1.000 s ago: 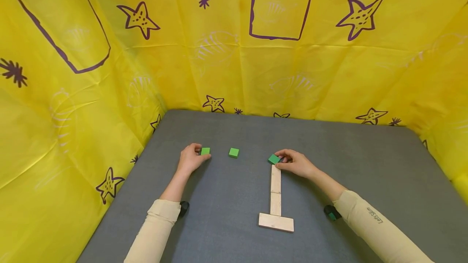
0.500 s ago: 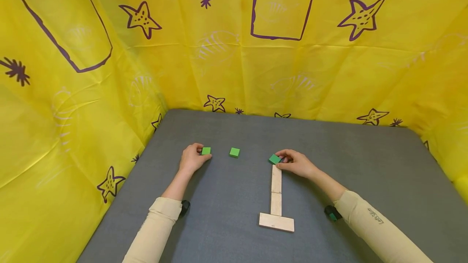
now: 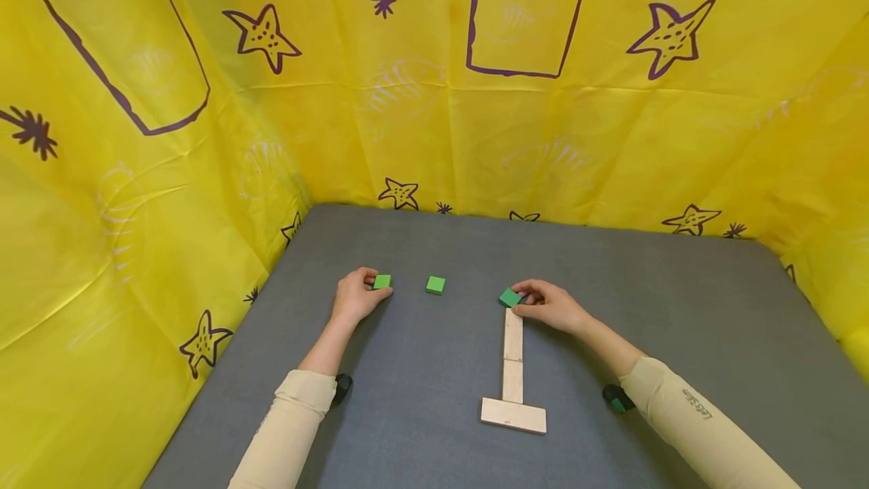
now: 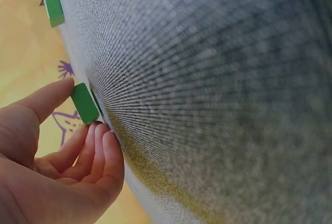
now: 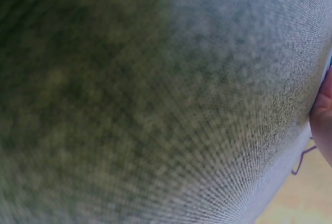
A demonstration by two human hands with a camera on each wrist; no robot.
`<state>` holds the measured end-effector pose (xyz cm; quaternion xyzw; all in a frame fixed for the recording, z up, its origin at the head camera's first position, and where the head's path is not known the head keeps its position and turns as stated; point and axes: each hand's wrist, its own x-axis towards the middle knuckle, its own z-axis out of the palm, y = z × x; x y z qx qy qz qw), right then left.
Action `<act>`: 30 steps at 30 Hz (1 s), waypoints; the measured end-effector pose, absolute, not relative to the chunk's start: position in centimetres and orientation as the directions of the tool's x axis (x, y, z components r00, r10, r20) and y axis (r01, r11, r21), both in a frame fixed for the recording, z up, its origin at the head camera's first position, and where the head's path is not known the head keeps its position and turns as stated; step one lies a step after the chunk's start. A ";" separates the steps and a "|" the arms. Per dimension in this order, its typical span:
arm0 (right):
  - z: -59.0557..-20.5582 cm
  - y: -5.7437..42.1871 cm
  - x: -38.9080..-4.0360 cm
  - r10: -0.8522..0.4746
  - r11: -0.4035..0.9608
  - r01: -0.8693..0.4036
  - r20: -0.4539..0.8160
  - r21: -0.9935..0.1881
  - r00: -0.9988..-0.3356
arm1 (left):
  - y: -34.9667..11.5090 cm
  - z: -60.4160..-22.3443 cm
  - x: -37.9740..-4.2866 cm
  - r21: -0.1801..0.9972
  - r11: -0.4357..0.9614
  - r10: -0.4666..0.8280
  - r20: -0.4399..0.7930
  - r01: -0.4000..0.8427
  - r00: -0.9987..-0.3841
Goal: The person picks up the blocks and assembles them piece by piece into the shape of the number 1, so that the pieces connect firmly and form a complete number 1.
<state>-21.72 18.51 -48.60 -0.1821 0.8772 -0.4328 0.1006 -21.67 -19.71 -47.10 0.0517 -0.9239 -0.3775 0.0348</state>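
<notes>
"Lets…" is printed on the lower-right sleeve [image 3: 702,421]; mid-frame, a light-green block [image 3: 382,282] is fingertip-pinched by the left hand [image 3: 354,295], a darker block [image 3: 509,297] by the right hand [image 3: 553,306].

light green block [image 3: 383,282] | far left, pinched | darker green block [image 3: 509,297] | right, pinched, askew
</notes>
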 end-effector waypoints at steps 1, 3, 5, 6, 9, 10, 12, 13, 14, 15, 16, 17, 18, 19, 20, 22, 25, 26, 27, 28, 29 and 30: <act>-48.6 18.5 -21.7 -0.407 0.552 -0.233 -0.015 -0.801 -0.913 | -19.7 -47.1 -21.6 0.704 0.707 -0.122 0.027 -0.068 -0.992; -48.6 18.5 -21.7 -0.409 0.538 -0.236 -0.005 -0.809 -0.913 | -19.7 -47.0 -21.6 0.710 0.702 -0.122 0.035 -0.061 -0.992; -48.7 18.5 -21.6 -0.407 0.531 -0.236 -0.001 -0.814 -0.913 | -19.6 -46.9 -21.6 0.720 0.691 -0.125 0.036 -0.061 -0.992; -48.7 18.5 -21.6 -0.407 0.531 -0.236 0.000 -0.814 -0.914 | -19.6 -46.8 -21.6 0.726 0.685 -0.127 0.035 -0.062 -0.991; -48.7 18.5 -21.5 -0.407 0.525 -0.235 0.001 -0.818 -0.913 | -19.4 -46.7 -21.5 0.745 0.664 -0.137 0.036 -0.064 -0.990; -48.7 18.5 -21.5 -0.407 0.524 -0.234 0.001 -0.819 -0.913 | -19.4 -46.6 -21.5 0.751 0.657 -0.142 0.038 -0.065 -0.989; -48.7 18.5 -21.4 -0.411 0.524 -0.236 0.000 -0.819 -0.912 | -19.2 -46.6 -21.5 0.759 0.648 -0.152 0.048 -0.063 -0.987; -48.6 18.4 -21.4 -0.412 0.525 -0.236 -0.002 -0.818 -0.911 | -19.2 -46.6 -21.5 0.763 0.643 -0.156 0.055 -0.059 -0.986; -48.6 18.4 -21.4 -0.411 0.528 -0.234 -0.004 -0.816 -0.912 | -19.1 -46.6 -21.6 0.767 0.640 -0.159 0.063 -0.055 -0.985; -48.6 18.5 -21.4 -0.409 0.533 -0.232 -0.008 -0.814 -0.912 | -19.0 -46.6 -21.6 0.773 0.632 -0.164 0.069 -0.051 -0.984; -48.6 18.5 -21.4 -0.402 0.539 -0.225 -0.013 -0.812 -0.915 | -18.9 -46.6 -21.6 0.780 0.624 -0.169 0.072 -0.050 -0.983; -48.6 18.5 -21.4 -0.400 0.543 -0.224 -0.015 -0.809 -0.916 | -18.9 -46.6 -21.6 0.785 0.617 -0.173 0.076 -0.048 -0.982; -48.6 18.5 -21.4 -0.393 0.547 -0.217 -0.019 -0.809 -0.919 | -18.8 -46.6 -21.6 0.793 0.608 -0.180 0.080 -0.046 -0.980; -48.7 18.5 -21.4 -0.395 0.547 -0.220 -0.017 -0.808 -0.919 | -18.7 -46.6 -21.7 0.801 0.597 -0.187 0.082 -0.047 -0.979; -48.7 18.5 -21.5 -0.395 0.547 -0.221 -0.016 -0.807 -0.919 | -18.6 -46.6 -21.7 0.808 0.588 -0.193 0.085 -0.046 -0.977; -48.8 18.5 -21.5 -0.394 0.547 -0.220 -0.017 -0.808 -0.919 | -18.4 -46.5 -21.6 0.824 0.565 -0.209 0.089 -0.046 -0.974; -48.8 18.5 -21.6 -0.399 0.542 -0.222 -0.015 -0.810 -0.917 | -18.1 -46.3 -21.5 0.853 0.520 -0.227 0.091 -0.042 -0.970; -48.8 18.4 -21.6 -0.398 0.542 -0.221 -0.016 -0.811 -0.917 | -18.0 -46.2 -21.4 0.862 0.506 -0.229 0.088 -0.041 -0.969; -48.7 18.4 -21.6 -0.393 0.544 -0.215 -0.020 -0.811 -0.919 | -17.8 -46.2 -21.4 0.873 0.485 -0.233 0.078 -0.046 -0.969; -48.7 18.4 -21.6 -0.387 0.546 -0.207 -0.025 -0.812 -0.922 | -17.7 -46.1 -21.3 0.883 0.467 -0.233 0.067 -0.052 -0.970; -48.7 18.4 -21.6 -0.388 0.546 -0.208 -0.025 -0.812 -0.921 | -17.5 -46.0 -21.3 0.892 0.448 -0.233 0.053 -0.059 -0.971; -48.6 18.4 -21.5 -0.392 0.546 -0.213 -0.023 -0.810 -0.919 | -17.4 -45.9 -21.2 0.900 0.432 -0.232 0.039 -0.067 -0.972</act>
